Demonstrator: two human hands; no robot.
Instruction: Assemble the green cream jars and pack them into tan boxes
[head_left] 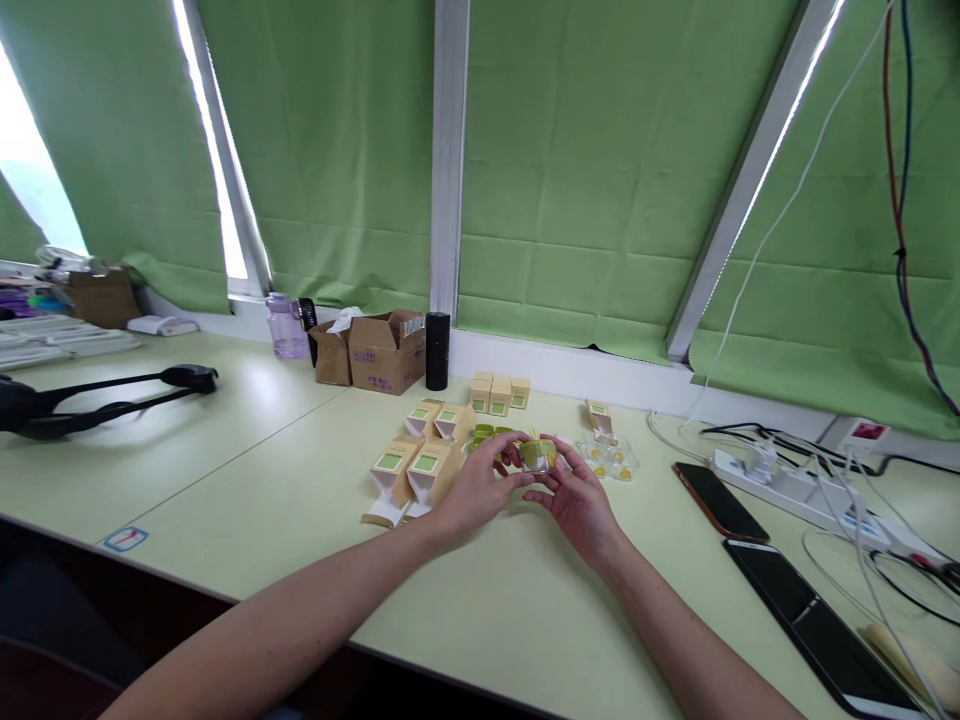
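A small round jar with a green lid (538, 455) is held between both hands just above the pale green table (247, 440). My left hand (484, 485) grips it from the left, fingers curled round it. My right hand (577, 495) holds it from the right, fingers closed on its side. Several small tan boxes with green labels (409, 470) lie open just left of my left hand. More green lids (487, 437) sit behind the jar. Clear plastic pieces with yellow dots (611, 460) lie just right of the jar.
Closed small boxes (499, 392), a black cylinder (437, 350), brown cartons (386, 350) and a purple bottle (286, 325) stand along the window sill. Two phones (720, 500) (817, 620), a power strip (795, 485) and cables lie at right. A black headset (97, 395) rests at left.
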